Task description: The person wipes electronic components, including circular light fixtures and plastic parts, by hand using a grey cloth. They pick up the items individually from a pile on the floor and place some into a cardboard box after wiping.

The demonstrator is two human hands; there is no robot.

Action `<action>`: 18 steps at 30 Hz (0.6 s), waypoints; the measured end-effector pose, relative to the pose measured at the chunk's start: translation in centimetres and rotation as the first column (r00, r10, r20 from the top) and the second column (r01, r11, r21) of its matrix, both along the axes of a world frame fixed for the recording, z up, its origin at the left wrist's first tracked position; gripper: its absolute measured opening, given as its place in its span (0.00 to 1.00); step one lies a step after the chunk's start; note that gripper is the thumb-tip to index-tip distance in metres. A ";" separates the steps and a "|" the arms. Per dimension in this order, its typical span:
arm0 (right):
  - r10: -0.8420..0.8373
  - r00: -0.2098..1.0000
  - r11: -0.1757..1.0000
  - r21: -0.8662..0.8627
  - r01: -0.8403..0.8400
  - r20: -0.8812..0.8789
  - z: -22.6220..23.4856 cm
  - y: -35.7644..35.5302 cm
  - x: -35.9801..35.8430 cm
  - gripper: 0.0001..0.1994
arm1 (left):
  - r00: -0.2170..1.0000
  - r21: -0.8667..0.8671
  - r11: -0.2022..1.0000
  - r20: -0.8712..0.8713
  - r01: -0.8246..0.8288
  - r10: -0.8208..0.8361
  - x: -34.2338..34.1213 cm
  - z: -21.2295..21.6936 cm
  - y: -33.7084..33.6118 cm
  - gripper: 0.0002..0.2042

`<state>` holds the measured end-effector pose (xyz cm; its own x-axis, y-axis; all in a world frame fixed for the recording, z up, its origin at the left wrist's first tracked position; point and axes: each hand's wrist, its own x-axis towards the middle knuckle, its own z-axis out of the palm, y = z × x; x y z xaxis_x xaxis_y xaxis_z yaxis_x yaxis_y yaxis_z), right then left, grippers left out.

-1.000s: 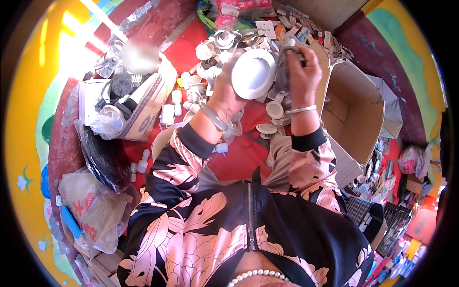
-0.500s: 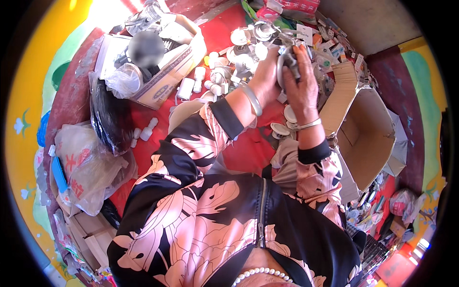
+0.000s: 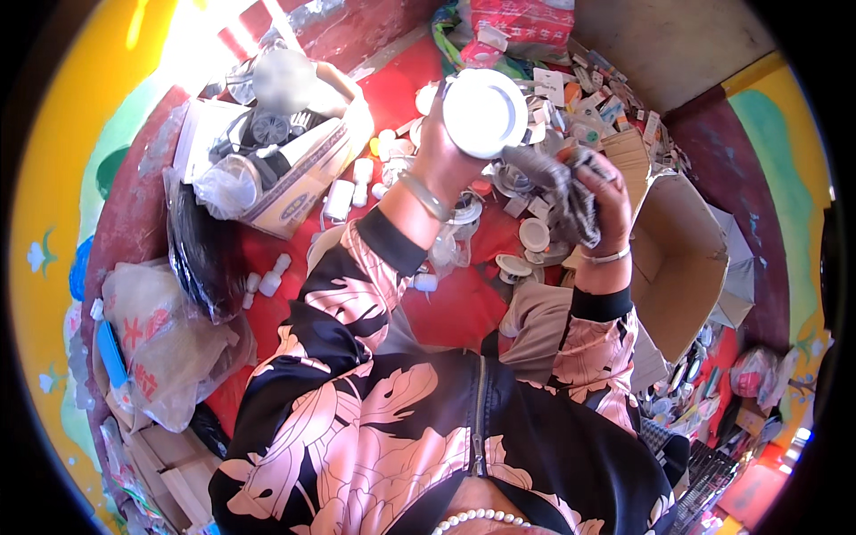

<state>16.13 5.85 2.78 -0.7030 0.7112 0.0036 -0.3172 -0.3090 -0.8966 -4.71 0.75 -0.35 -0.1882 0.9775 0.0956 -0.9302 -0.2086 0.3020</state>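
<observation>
My left hand (image 3: 443, 150) grips a white round downlight (image 3: 473, 147), with its broad pale face turned up toward me. The fingers are mostly hidden behind the light. To the right, my right hand (image 3: 612, 198) is closed on a crumpled grey cloth (image 3: 575, 201), which hangs beside the light without plainly touching it. Below the cloth, several white round light fittings (image 3: 534, 234) lie on the red floor covering (image 3: 455, 308) near my knees. Other white lamp parts (image 3: 339, 200) lie to the left of my left forearm.
A cardboard box (image 3: 299, 192) full of fittings stands at the far left. An open cardboard box (image 3: 691, 254) is close to my right arm. Small cartons (image 3: 615, 107) are heaped at the far right. A black plastic bag (image 3: 203, 259) and a clear bag (image 3: 165, 334) lie left.
My hands have parted. My left hand has lifted the downlight up and left, its round face now in view. My right hand has drawn to the right and lower with the cloth.
</observation>
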 end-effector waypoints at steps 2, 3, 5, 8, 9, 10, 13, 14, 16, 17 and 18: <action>-0.125 0.984 0.992 -0.017 0.124 -0.130 0.4 0.9 1.1 0.13 | 0.993 -0.023 0.998 0.103 0.056 -0.053 0.1 0.1 0.2 0.30; -0.193 0.968 0.981 -0.003 0.195 -0.163 0.5 1.1 1.5 0.13 | 0.985 -0.035 0.996 0.154 0.083 -0.077 0.3 0.2 0.3 0.30; -0.258 0.951 0.966 -0.049 0.253 -0.172 0.8 1.4 1.9 0.12 | 0.998 -0.075 0.996 0.055 0.045 -0.041 1.1 0.3 0.0 0.29; -0.355 0.921 0.933 0.001 0.360 -0.163 0.4 0.6 0.5 0.11 | 0.998 -0.031 0.998 0.017 0.058 -0.058 1.8 0.5 -0.6 0.25; -0.359 0.915 0.927 0.040 0.372 -0.184 0.0 -0.2 -0.5 0.12 | 0.999 -0.024 0.999 -0.004 0.038 -0.038 2.3 0.9 -0.8 0.25; -0.386 0.917 0.887 0.230 0.400 -0.104 -0.2 -1.2 -1.6 0.12 | 1.000 -0.017 1.000 -0.022 0.020 -0.021 2.8 1.2 -0.9 0.25; -0.653 0.753 0.371 0.900 0.230 0.077 -1.1 -3.4 -4.3 0.16 | 0.994 -0.027 0.998 -0.097 -0.054 0.051 3.7 0.7 -0.4 0.22; -0.674 0.736 0.332 0.916 0.227 0.061 -1.1 -3.7 -4.8 0.19 | 0.991 -0.048 0.996 -0.120 -0.069 0.063 4.0 0.3 -0.5 0.22; -0.682 0.727 0.400 0.875 0.273 0.085 -1.0 -4.0 -4.7 0.19 | 0.985 -0.049 0.997 -0.163 -0.063 0.054 5.0 1.2 -1.5 0.22; -0.686 0.721 0.433 0.852 0.295 0.098 -0.8 -4.0 -4.6 0.19 | 0.983 -0.064 0.997 -0.180 -0.047 0.035 5.3 1.1 -1.4 0.22; -0.681 0.727 0.450 0.834 0.320 0.088 -0.5 -4.1 -4.6 0.18 | 0.980 -0.079 0.996 -0.196 -0.032 0.016 5.6 1.1 -1.3 0.23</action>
